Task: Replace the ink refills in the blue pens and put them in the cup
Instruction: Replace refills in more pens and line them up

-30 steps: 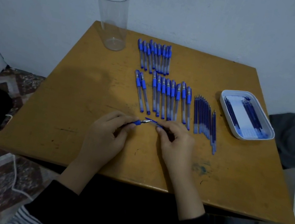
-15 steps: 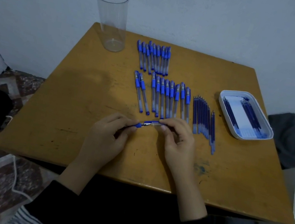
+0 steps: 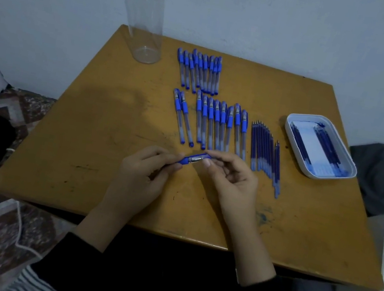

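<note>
Left hand (image 3: 142, 175): fingers curled, thumb and fingertips pinching the blue end of the held pen (image 3: 195, 159).
Right hand (image 3: 232, 186): fingers curled, thumb and forefinger gripping the other end of the same pen.
Held pen: spans the gap between the two hands, roughly level, a silver band showing at its middle; whether it touches the tabletop (image 3: 84, 139) cannot be told.
Nearer row of pens (image 3: 211, 123): blue-capped, side by side on the tabletop just beyond the hands, two lying slightly apart at the left.
Loose refills (image 3: 264, 153): dark blue, laid parallel, just right of the nearer row.
Farther row of pens (image 3: 200, 72): packed close together, behind the nearer row.
Tray (image 3: 290, 121): white, rounded corners, at the right of the tabletop, dark blue refills inside along its sides.
Cup (image 3: 143, 21): clear, tall, upright at the far left corner, well apart from the hands, no pens in it.
Sleeves (image 3: 78, 261): dark, ending at the wrists.
</note>
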